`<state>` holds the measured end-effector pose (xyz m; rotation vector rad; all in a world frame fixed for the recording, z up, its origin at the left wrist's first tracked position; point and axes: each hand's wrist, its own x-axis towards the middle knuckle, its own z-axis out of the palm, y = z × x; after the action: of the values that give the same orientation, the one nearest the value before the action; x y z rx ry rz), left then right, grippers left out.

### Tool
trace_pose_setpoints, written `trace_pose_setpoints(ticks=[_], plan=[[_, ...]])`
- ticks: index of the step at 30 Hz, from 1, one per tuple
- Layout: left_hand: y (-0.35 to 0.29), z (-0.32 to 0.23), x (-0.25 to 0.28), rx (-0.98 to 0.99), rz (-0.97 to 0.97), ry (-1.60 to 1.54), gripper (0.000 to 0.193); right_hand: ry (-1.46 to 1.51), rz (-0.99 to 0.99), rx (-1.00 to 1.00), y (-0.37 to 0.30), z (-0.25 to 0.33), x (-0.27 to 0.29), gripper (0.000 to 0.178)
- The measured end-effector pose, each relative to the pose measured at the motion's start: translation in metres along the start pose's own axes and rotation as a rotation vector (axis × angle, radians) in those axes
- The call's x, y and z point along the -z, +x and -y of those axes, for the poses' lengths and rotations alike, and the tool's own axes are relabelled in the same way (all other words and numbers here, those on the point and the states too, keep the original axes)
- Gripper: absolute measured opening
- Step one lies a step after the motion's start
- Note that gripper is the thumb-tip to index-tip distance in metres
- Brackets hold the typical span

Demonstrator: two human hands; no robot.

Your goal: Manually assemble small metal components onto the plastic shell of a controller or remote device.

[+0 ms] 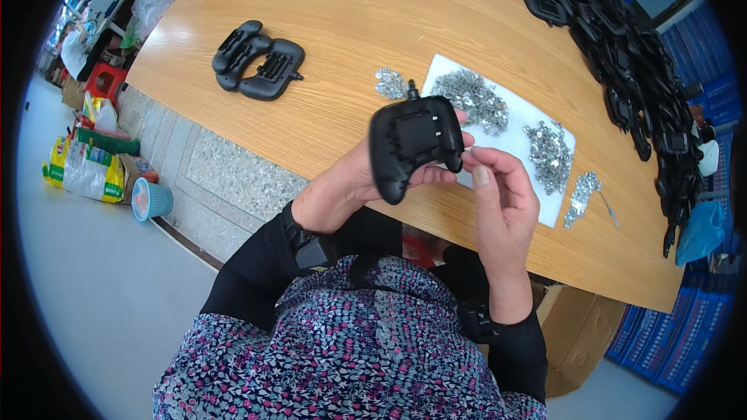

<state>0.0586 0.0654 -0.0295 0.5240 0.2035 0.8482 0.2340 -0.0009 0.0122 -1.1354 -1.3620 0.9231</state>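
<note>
My left hand [358, 173] is closed around a black game controller [416, 140], held above the table's near edge. The controller's back faces up, with an uncovered battery bay and two small silvery contacts in it. A short black stub points away from its far edge. My right hand [506, 202] is closed in a pinch beside the controller's right grip; what its fingertips hold is too small to make out. Just beyond, a white foam sheet [517, 118] bears two heaps of small metal pieces, a larger heap [471, 101] and a smaller heap [548, 157].
Two black controllers [272, 70] lie at the table's left. Small metal pieces [391, 84] and flat silvery pieces [582, 198] flank the foam, the latter beside a thin tool [608, 208]. Many black controllers [615, 54] are heaped along the right edge, near blue stacks [661, 334].
</note>
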Motion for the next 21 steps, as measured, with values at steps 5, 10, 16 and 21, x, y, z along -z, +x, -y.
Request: trace_pose_setpoints(ticks=[5,10,16,21], plan=[[0.005,-0.005,-0.015,0.039,-0.199,0.202,0.038,-0.275,0.150,0.279,-0.001,0.023,0.001,0.039],[0.001,0.002,-0.032,0.038,-0.348,0.501,0.045,0.011,-0.062,-0.080,-0.003,0.015,0.020,0.034],[-0.003,-0.002,-0.033,0.137,-0.353,0.687,0.046,0.394,-0.028,-0.258,0.008,-0.009,0.055,0.034],[-0.002,0.000,-0.033,0.057,-0.381,0.677,0.044,0.539,-0.011,-0.315,0.005,-0.014,0.058,0.032]])
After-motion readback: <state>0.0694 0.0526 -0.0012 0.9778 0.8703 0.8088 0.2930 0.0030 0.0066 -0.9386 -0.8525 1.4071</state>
